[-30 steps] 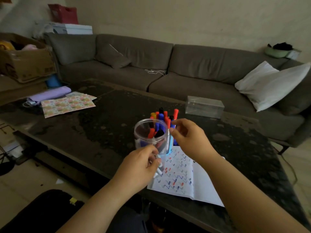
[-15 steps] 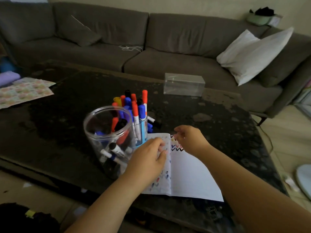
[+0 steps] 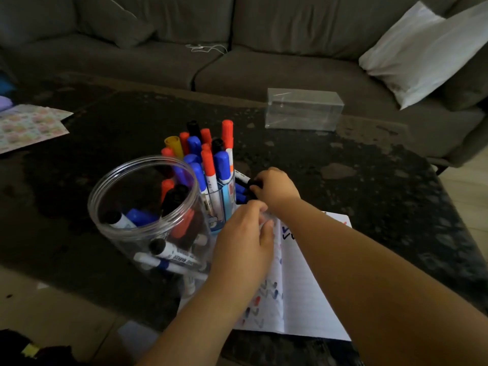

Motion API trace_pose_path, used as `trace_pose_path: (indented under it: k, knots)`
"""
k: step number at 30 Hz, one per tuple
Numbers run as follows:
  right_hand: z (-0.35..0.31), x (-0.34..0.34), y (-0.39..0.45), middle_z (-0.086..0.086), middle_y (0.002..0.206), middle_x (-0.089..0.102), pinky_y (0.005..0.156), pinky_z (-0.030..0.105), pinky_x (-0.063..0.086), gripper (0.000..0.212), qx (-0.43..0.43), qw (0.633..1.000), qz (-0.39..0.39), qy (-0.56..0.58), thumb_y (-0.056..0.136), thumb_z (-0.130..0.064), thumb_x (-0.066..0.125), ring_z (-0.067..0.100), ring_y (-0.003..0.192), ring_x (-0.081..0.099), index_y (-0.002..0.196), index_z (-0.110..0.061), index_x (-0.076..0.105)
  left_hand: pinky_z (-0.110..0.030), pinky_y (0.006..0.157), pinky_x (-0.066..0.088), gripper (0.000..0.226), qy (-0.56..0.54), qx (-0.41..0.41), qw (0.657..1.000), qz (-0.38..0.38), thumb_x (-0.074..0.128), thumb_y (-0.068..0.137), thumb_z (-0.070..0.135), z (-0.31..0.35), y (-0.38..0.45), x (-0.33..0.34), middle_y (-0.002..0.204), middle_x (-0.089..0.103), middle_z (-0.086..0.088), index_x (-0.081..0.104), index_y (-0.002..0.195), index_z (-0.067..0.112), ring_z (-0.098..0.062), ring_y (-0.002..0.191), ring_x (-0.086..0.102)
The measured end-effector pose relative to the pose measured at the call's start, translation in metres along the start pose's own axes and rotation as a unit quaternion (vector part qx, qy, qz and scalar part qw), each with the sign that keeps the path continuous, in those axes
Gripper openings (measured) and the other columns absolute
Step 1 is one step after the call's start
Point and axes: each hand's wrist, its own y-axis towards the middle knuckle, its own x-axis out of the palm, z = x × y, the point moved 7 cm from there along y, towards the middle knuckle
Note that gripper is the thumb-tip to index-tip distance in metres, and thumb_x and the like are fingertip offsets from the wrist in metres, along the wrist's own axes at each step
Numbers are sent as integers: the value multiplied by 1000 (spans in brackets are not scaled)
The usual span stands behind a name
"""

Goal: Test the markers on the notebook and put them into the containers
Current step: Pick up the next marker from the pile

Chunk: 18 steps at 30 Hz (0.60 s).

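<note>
A black-capped marker (image 3: 247, 180) lies on the dark table (image 3: 369, 180) just behind the open notebook (image 3: 303, 281), and the right hand (image 3: 274, 187) has its fingers curled round the capped end. The left hand (image 3: 244, 244) rests on the notebook's left page, fingers loosely bent and close together. Beside it stands a clear round jar (image 3: 148, 207) with a few markers inside, and a smaller holder (image 3: 224, 204) packed with upright ones. A clear rectangular box (image 3: 303, 109) sits well apart, near the grey sofa (image 3: 211, 48).

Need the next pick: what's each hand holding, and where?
Right hand grips a black-capped marker at its cap end. Left hand holds nothing, fingers resting on the notebook.
</note>
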Motion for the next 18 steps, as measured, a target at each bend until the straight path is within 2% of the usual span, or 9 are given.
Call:
trace_pose_path:
  k: [4, 6, 8, 10, 12, 14, 16, 18]
  knots:
    - [6, -30, -20, 3, 104, 57, 78, 31, 51, 21, 4, 993, 81, 85, 88, -28, 63, 16, 88, 57, 103, -14, 66, -16, 80, 42, 23, -3, 3, 1000, 1, 47, 95, 25, -3, -3, -4, 108, 54, 15, 50, 118, 28, 0, 95, 50]
    - [11, -56, -39, 2, 102, 61, 80, 29, 53, 21, -3, 980, 125, 154, 86, -26, 66, 13, 88, 60, 102, -14, 67, -17, 80, 43, 22, -7, 6, 1000, -5, 49, 94, 25, -2, -7, -5, 106, 55, 14, 51, 116, 28, -2, 95, 52]
    - [17, -81, -64, -1, 98, 64, 80, 25, 53, 19, 7, 962, 153, 225, 84, -24, 69, 9, 87, 62, 101, -16, 66, -11, 77, 41, 21, -23, 13, 1000, -5, 51, 93, 26, 2, -12, -8, 105, 56, 14, 53, 114, 29, 0, 90, 52]
    - [22, -103, -91, -4, 95, 66, 78, 22, 52, 19, 24, 940, 172, 295, 85, -25, 68, 7, 87, 63, 102, -19, 64, -2, 67, 37, 18, -52, 8, 999, 0, 52, 93, 26, 9, -16, -13, 101, 56, 15, 54, 110, 30, 3, 83, 51]
    - [23, -114, -120, -7, 94, 67, 77, 22, 50, 21, 37, 920, 159, 357, 90, -31, 61, 5, 88, 64, 109, -22, 61, 1, 63, 37, 14, -88, 4, 996, 4, 53, 93, 25, 20, -21, -17, 94, 54, 18, 54, 105, 31, 6, 81, 51]
    - [23, -112, -150, -7, 88, 68, 72, 21, 49, 17, 53, 895, 111, 429, 96, -32, 50, 5, 82, 65, 110, -26, 58, -1, 64, 39, 12, -121, 3, 993, 2, 53, 93, 24, 33, -27, -21, 92, 54, 20, 53, 101, 33, 7, 84, 51]
    - [24, -100, -180, -2, 76, 64, 65, 25, 49, 18, 72, 869, 61, 486, 99, -31, 43, 13, 70, 62, 105, -28, 60, -4, 65, 39, 11, -149, -13, 988, -29, 51, 94, 28, 43, -34, -20, 92, 54, 22, 52, 100, 36, 6, 88, 52]
    - [22, -85, -208, 1, 69, 58, 57, 27, 44, 26, 98, 831, 2, 547, 100, -29, 41, 13, 59, 52, 96, -18, 65, -8, 75, 38, 10, -182, -50, 978, -84, 47, 95, 33, 44, -43, -10, 97, 53, 24, 53, 102, 39, 4, 92, 51]
